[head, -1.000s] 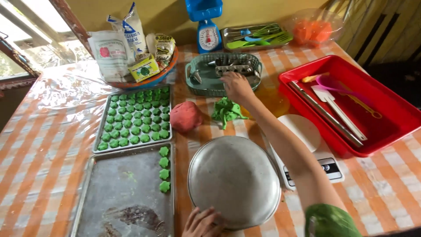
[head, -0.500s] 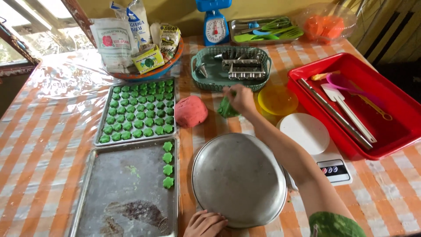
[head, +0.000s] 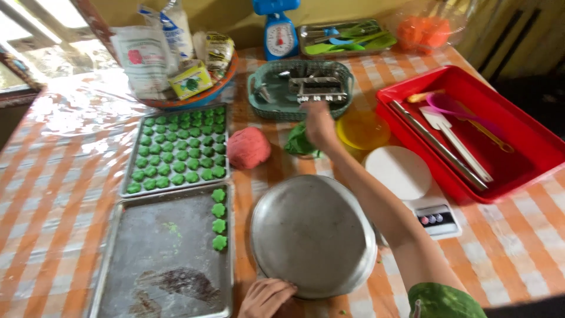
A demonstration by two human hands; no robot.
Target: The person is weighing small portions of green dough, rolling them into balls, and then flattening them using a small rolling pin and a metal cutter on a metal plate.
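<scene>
My right hand (head: 318, 123) reaches across the table and rests on a lump of green dough (head: 299, 143), gripping it just in front of a green basket (head: 259, 101) of metal cutters. My left hand (head: 266, 297) touches the near rim of a round metal pan (head: 312, 235) lying upside down. A ball of pink dough (head: 248, 147) sits left of the green dough. One baking tray (head: 176, 150) is filled with small green flower-shaped cookies. A second tray (head: 159, 259) nearer to me holds only a short column of them (head: 219, 218) along its right side.
A red tray (head: 529, 141) with utensils stands at the right, next to a white scale (head: 421, 194) and a yellow lid (head: 363, 131). At the back are a blue kitchen scale (head: 278, 35), a bowl of packets (head: 176, 65) and a metal tray of green tools (head: 347, 32).
My right hand drew back from the green basket down onto the green dough. The camera view moved closer; my left hand stays at the pan's near edge.
</scene>
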